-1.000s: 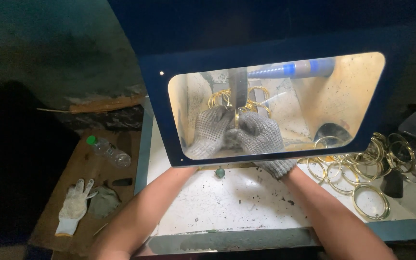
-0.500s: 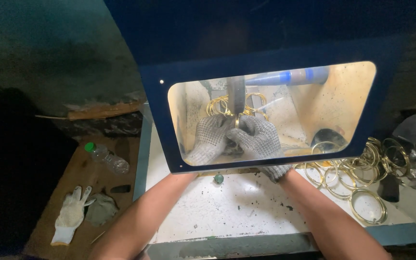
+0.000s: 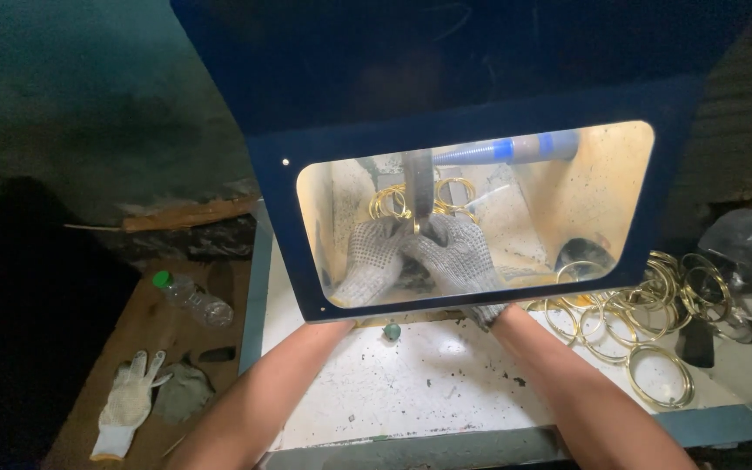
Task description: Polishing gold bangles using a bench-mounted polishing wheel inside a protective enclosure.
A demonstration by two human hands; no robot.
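Note:
Both my hands wear grey dotted work gloves and reach under a blue shield with a clear window. Behind the window, my left hand and my right hand press together around a small gold ring at a vertical grey wheel. The ring is mostly hidden by the fingers. Several gold rings hang just behind the wheel. A blue and grey tube lies across the back of the lit box.
A heap of gold rings lies on the white speckled bench at the right. A small green knob sits under the shield. On the brown board at the left lie a plastic bottle and a white glove.
The view has shifted slightly, so the shield and window sit a little higher. My hands have stayed together at the wheel.

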